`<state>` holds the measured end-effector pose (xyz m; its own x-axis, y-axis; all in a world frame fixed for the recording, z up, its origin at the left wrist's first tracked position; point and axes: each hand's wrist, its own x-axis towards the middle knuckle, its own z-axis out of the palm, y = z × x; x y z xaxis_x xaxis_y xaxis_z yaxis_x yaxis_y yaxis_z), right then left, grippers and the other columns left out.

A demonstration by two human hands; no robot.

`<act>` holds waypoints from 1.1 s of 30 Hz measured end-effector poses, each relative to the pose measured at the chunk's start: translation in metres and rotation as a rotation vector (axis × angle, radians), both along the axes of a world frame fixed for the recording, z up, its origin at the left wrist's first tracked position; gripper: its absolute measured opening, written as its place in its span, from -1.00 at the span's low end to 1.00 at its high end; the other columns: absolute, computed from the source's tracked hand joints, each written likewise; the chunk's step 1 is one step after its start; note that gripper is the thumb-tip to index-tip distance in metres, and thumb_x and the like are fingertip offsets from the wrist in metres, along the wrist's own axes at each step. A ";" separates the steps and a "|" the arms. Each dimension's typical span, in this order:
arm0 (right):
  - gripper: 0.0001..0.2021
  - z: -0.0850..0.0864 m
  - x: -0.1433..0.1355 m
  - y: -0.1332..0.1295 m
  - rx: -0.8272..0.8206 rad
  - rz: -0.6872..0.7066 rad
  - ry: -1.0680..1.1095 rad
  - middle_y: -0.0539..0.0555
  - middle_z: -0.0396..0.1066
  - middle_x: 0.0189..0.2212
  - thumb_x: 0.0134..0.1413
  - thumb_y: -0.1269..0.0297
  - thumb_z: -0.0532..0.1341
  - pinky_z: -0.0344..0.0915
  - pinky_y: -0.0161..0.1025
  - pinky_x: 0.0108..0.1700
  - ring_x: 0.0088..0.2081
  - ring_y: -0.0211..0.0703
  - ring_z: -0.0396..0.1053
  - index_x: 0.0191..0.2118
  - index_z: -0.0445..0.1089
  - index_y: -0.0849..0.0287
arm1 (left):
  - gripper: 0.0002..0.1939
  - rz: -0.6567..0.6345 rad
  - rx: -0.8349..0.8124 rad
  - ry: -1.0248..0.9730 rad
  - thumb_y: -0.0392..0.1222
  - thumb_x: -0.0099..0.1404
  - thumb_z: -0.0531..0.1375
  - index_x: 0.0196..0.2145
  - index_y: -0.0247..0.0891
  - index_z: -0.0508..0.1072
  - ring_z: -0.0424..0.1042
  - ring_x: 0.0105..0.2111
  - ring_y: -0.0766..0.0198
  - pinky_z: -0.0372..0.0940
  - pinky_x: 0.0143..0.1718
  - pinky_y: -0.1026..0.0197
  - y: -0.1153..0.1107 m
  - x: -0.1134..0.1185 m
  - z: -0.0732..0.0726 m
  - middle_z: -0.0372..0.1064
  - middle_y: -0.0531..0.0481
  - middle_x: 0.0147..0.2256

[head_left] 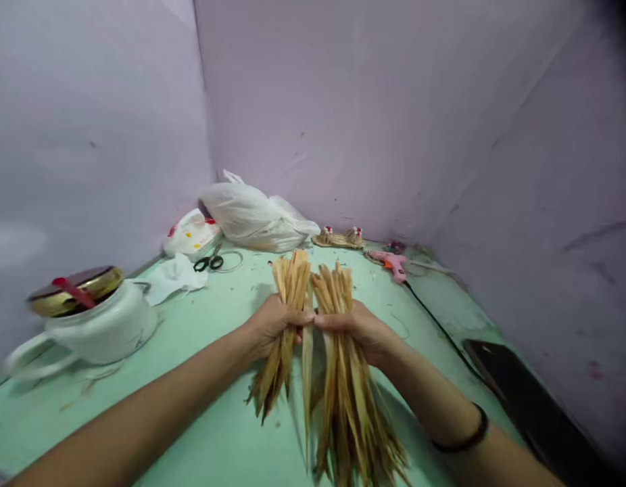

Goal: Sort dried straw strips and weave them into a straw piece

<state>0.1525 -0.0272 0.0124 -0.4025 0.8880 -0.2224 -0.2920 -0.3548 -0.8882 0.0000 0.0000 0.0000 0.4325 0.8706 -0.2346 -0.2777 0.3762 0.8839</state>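
Note:
My left hand point(276, 326) is closed around a bundle of dried leaf strips point(291, 279), tan at the top and browner at the ragged lower ends. A second, longer and thicker bundle of dried leaf strips point(346, 399) is gripped by my right hand point(364, 331). Both bundles stand roughly upright, side by side, above the pale green table. Between them hangs a single pale strip point(307, 379), where my two thumbs nearly meet. Which hand grips that strip I cannot tell. The fingers behind the bundles are mostly hidden.
At left stands a white mug point(103, 328) topped by a gold-rimmed lid point(74, 289). Behind lie black scissors point(209, 261), crumpled tissue point(174, 276), a white plastic bag point(257, 213) and a woven piece point(338, 239). A pink glue gun point(394, 264) and a dark phone point(531, 399) lie right.

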 end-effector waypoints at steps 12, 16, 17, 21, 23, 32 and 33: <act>-0.85 -0.006 0.006 0.006 -0.086 -0.371 -0.149 -0.04 0.31 -0.71 -0.47 0.54 0.20 0.19 -0.33 -0.57 -0.64 -0.28 0.26 -0.57 0.32 0.26 | -0.69 -0.063 -0.085 0.020 -0.30 -0.08 0.31 -0.32 -0.35 0.37 0.26 -0.72 0.43 0.14 -0.75 0.40 0.003 -0.004 -0.004 0.34 0.05 -0.59; -0.82 -0.005 0.007 0.006 -0.103 -0.389 -0.053 -0.03 0.32 -0.68 -0.50 0.57 0.23 0.27 -0.32 -0.49 -0.60 -0.26 0.31 -0.58 0.30 0.26 | -0.68 -0.061 -0.070 0.046 -0.30 -0.15 0.34 -0.40 -0.33 0.34 0.20 -0.74 0.45 0.11 -0.75 0.41 -0.002 0.000 -0.006 0.24 0.13 -0.70; -0.82 -0.004 0.006 0.005 -0.104 -0.357 -0.018 -0.02 0.33 -0.67 -0.49 0.56 0.25 0.30 -0.30 -0.47 -0.59 -0.26 0.33 -0.57 0.30 0.26 | -0.69 -0.059 -0.052 0.048 -0.27 -0.15 0.35 -0.42 -0.34 0.34 0.18 -0.75 0.46 0.10 -0.75 0.42 -0.003 0.002 -0.007 0.22 0.13 -0.70; -0.82 -0.001 0.001 0.001 -0.105 -0.262 0.066 -0.01 0.35 -0.67 -0.37 0.46 0.31 0.31 -0.27 -0.51 -0.61 -0.24 0.33 -0.49 0.34 0.27 | -0.68 -0.065 0.045 0.047 -0.10 -0.09 0.33 -0.44 -0.36 0.37 0.15 -0.74 0.50 0.07 -0.75 0.43 -0.007 0.005 -0.011 0.22 0.11 -0.67; -0.81 -0.002 0.001 0.001 -0.138 -0.346 0.045 -0.05 0.31 -0.73 -0.36 0.48 0.31 0.27 -0.33 -0.58 -0.67 -0.29 0.28 -0.47 0.35 0.25 | -0.67 -0.058 0.045 0.057 -0.03 -0.06 0.31 -0.49 -0.35 0.35 0.16 -0.74 0.48 0.07 -0.76 0.42 -0.008 0.006 -0.012 0.19 0.12 -0.68; -0.89 -0.004 -0.002 0.000 -0.118 -0.191 0.053 0.07 0.31 -0.76 -0.24 0.35 0.26 0.34 -0.05 -0.57 -0.68 -0.07 0.33 -0.56 0.33 0.28 | -0.73 -0.097 -0.057 0.105 -0.12 -0.04 0.31 -0.50 -0.38 0.36 0.29 -0.68 0.37 0.25 -0.64 0.31 -0.015 0.011 -0.004 0.32 -0.01 -0.63; -0.90 -0.004 -0.003 0.000 -0.127 -0.228 0.037 0.05 0.30 -0.77 -0.25 0.38 0.25 0.34 -0.06 -0.59 -0.69 -0.08 0.32 -0.56 0.32 0.27 | -0.73 -0.091 -0.067 0.097 -0.13 -0.04 0.31 -0.48 -0.39 0.38 0.30 -0.68 0.35 0.26 -0.63 0.29 -0.015 0.011 -0.005 0.32 -0.03 -0.63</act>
